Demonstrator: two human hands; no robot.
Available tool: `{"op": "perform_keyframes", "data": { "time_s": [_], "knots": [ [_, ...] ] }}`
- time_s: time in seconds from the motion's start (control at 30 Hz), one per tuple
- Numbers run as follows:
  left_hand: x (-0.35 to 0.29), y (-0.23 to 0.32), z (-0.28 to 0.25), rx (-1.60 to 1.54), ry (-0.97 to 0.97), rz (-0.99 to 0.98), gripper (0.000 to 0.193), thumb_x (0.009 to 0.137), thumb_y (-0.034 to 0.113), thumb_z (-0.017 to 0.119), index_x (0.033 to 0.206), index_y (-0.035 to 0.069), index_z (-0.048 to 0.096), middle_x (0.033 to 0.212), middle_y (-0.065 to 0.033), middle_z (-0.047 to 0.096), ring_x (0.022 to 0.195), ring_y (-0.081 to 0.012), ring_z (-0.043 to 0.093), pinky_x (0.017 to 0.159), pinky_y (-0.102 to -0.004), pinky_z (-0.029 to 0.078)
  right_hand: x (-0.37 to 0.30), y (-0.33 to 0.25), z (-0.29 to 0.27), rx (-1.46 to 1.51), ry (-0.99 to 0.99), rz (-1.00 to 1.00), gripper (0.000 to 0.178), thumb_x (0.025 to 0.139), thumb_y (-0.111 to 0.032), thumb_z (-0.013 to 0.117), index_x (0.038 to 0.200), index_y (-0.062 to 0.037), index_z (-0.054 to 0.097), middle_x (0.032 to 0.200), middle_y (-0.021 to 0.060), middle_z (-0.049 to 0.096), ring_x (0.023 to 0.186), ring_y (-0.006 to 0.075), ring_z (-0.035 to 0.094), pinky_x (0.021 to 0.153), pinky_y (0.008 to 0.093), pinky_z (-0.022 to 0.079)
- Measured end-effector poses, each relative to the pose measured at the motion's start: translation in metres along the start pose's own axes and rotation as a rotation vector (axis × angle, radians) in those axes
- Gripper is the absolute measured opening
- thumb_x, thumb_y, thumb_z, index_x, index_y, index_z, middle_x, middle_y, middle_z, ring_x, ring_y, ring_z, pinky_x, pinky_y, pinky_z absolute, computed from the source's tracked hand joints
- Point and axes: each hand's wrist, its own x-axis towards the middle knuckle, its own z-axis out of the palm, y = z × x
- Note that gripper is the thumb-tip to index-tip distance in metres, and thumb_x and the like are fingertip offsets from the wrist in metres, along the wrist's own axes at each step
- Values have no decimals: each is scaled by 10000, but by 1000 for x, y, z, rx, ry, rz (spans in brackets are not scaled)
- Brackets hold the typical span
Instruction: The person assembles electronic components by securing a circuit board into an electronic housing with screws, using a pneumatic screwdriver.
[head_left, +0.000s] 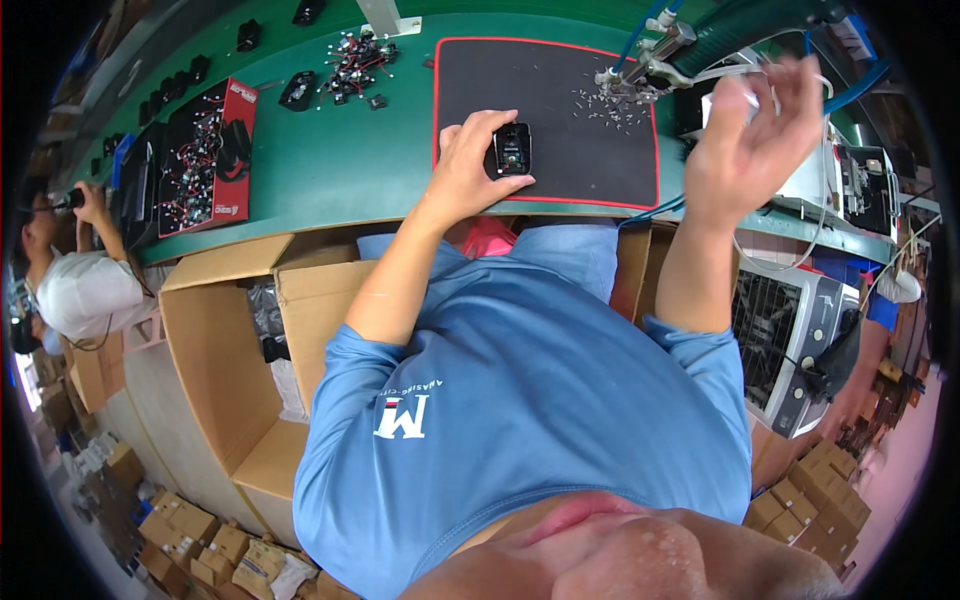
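My left hand [463,168] rests on the black mat [480,80] with thumb and fingers around a small black plastic housing [513,140]. The housing lies open side up, and a circuit board shows inside it. My right hand [745,150] is raised off the bench at the right, its fingers apart and slightly blurred; nothing shows in its grip. Just left of that hand hangs a metal screwdriver tool [655,65] with blue air hoses. Beneath its tip, many small screws [605,108] lie scattered on the mat.
A red box [235,150] of wired parts stands left. A wired-parts pile [355,68] and a black housing [298,92] lie on the green bench [330,160]. An open cardboard box [225,375] stands below; a co-worker [90,285] is far left. White equipment [860,185] stands right.
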Motion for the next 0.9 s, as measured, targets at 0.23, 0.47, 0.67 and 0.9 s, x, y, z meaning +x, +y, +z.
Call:
{"op": "perform_keyframes", "data": {
  "time_s": [0.23, 0.47, 0.67, 0.9],
  "knots": [
    [2, 0, 0, 66, -15, 51, 622, 632, 283, 968, 1145, 134, 651, 1295, -59, 629, 1198, -265, 605, 1000, -400, 365, 37, -14, 26, 656, -347, 801, 702, 1079, -628, 340, 1134, 15, 614, 674, 72, 618, 562, 128, 592, 488, 249, 478],
    [0, -2, 2, 112, -35, 74, 427, 674, 388, 931, 929, 158, 677, 1272, -19, 602, 1086, -211, 586, 951, -391, 349, -25, -55, 32, 737, -344, 869, 965, 979, -816, 230, 1218, 53, 577, 757, 86, 638, 601, 147, 596, 541, 254, 478],
    [-1, 0, 2, 128, -8, 86, 427, 665, 382, 933, 899, 130, 680, 1270, -24, 603, 1110, -205, 581, 953, -387, 343, -55, -62, 38, 841, -163, 1004, 917, 968, -787, 395, 1358, 40, 469, 812, 75, 643, 639, 139, 606, 578, 249, 486],
    [-2, -4, 4, 141, -11, 104, 433, 661, 379, 935, 890, 110, 684, 1269, -27, 606, 1147, -210, 568, 955, -391, 349, -59, -56, 30, 852, -353, 978, 958, 936, -812, 436, 1328, 59, 490, 805, 76, 644, 637, 120, 603, 589, 242, 495]
  ]
}}
